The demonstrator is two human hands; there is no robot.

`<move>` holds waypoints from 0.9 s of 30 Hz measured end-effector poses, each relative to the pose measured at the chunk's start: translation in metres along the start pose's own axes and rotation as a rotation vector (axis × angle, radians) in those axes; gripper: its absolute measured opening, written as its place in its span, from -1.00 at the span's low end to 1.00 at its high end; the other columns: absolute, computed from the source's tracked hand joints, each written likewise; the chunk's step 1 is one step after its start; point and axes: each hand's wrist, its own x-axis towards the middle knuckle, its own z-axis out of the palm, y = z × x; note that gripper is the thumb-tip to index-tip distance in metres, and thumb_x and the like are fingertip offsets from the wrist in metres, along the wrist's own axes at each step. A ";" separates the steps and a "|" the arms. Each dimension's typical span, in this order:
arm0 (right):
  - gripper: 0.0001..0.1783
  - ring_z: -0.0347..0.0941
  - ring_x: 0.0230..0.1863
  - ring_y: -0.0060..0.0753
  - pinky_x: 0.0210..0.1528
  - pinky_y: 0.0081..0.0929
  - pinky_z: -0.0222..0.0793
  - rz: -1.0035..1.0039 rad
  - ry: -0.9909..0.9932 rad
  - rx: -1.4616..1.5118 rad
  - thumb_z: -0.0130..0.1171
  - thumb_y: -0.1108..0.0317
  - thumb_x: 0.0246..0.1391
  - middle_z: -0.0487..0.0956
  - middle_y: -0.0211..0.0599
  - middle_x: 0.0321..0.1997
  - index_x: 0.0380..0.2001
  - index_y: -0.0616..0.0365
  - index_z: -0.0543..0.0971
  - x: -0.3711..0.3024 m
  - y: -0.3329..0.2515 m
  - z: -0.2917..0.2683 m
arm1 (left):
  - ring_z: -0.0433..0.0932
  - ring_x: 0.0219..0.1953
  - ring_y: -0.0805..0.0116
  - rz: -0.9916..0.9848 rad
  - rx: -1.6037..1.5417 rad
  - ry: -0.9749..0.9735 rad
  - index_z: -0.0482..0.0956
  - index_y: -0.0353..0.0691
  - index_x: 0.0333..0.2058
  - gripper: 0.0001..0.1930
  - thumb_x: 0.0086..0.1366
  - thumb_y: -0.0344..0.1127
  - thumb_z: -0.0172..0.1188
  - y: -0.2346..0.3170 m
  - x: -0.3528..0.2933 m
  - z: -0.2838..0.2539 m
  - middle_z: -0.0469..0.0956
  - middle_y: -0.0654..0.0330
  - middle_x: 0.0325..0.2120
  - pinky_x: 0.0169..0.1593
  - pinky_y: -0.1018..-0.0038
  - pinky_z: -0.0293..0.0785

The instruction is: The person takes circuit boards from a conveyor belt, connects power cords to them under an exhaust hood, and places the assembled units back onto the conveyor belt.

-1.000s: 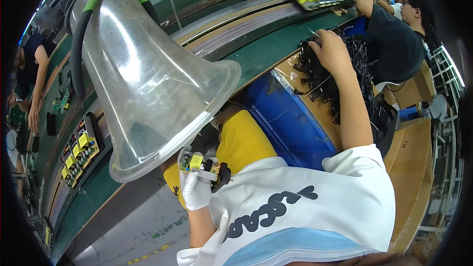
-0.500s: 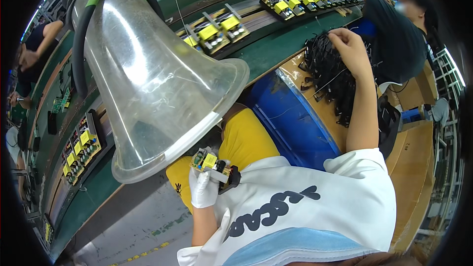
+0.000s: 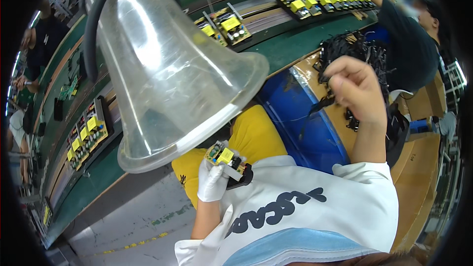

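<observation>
My left hand (image 3: 210, 183), in a white glove, is closed round a small circuit board (image 3: 225, 156) with a yellow transformer, held over my lap. A black plastic piece (image 3: 241, 177) sits at the board's lower right end, against my shirt. My bare right hand (image 3: 358, 88) is raised at the right with its fingers pinched. A thin black cable (image 3: 321, 104) hangs from it, slightly blurred; the grip point is partly hidden by the fingers. Behind that hand lies a heap of short black cables (image 3: 340, 47) on brown cardboard.
A clear plastic fume hood (image 3: 167, 83) hangs in front of me. Past it, a green bench (image 3: 276, 51) carries rows of circuit boards (image 3: 320, 2) on a line. A blue bin (image 3: 300, 128) and a cardboard box (image 3: 411, 177) stand at the right. Co-workers sit at far right and left.
My right hand has come off the heap toward me, with a black cable now hanging from it. My left hand, still on the circuit board, appears slightly higher and farther right.
</observation>
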 end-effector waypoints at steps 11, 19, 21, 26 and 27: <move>-0.89 0.23 -0.60 -0.79 -0.59 -0.72 0.10 -0.085 -0.226 -0.113 0.24 0.51 0.03 0.42 -0.52 -0.59 -0.38 0.30 0.52 -0.002 0.066 0.088 | 0.52 -0.11 0.30 0.163 0.308 -0.029 0.31 -0.36 0.09 -0.37 0.04 -0.40 0.37 0.033 -0.001 0.034 0.51 0.04 -0.11 -0.09 0.43 0.51; -0.92 0.40 -0.60 -0.41 -0.57 -0.54 0.26 -0.235 -0.326 -0.324 0.24 0.51 -0.01 0.52 -0.25 -0.53 -0.41 0.27 0.56 -0.010 0.055 0.094 | 0.44 0.09 0.14 0.103 0.461 -0.018 0.13 -0.36 0.20 -0.12 0.03 -0.08 0.42 0.029 0.007 0.033 0.37 -0.13 0.07 0.13 0.27 0.41; -0.91 0.43 -0.57 -0.34 -0.55 -0.52 0.29 -0.230 -0.391 -0.321 0.24 0.47 0.02 0.54 -0.24 -0.51 -0.40 0.26 0.56 -0.009 0.054 0.094 | 0.44 0.09 0.14 0.077 0.469 -0.016 0.11 -0.36 0.21 -0.13 0.05 -0.09 0.40 0.026 0.007 0.031 0.37 -0.12 0.07 0.13 0.27 0.41; -0.91 0.45 -0.54 -0.31 -0.53 -0.50 0.32 -0.168 -0.451 -0.302 0.23 0.45 0.03 0.55 -0.22 -0.49 -0.39 0.26 0.56 -0.008 0.058 0.094 | 0.45 0.07 0.20 0.018 0.521 -0.042 0.09 -0.38 0.24 -0.13 0.09 -0.11 0.37 0.019 0.003 0.021 0.40 -0.07 0.06 0.12 0.34 0.40; -0.90 0.45 -0.54 -0.31 -0.53 -0.50 0.32 -0.144 -0.455 -0.275 0.22 0.45 0.03 0.54 -0.22 -0.50 -0.39 0.26 0.56 -0.008 0.061 0.095 | 0.45 0.07 0.21 0.014 0.530 -0.046 0.09 -0.39 0.24 -0.12 0.08 -0.11 0.37 0.018 0.002 0.020 0.40 -0.06 0.05 0.11 0.35 0.39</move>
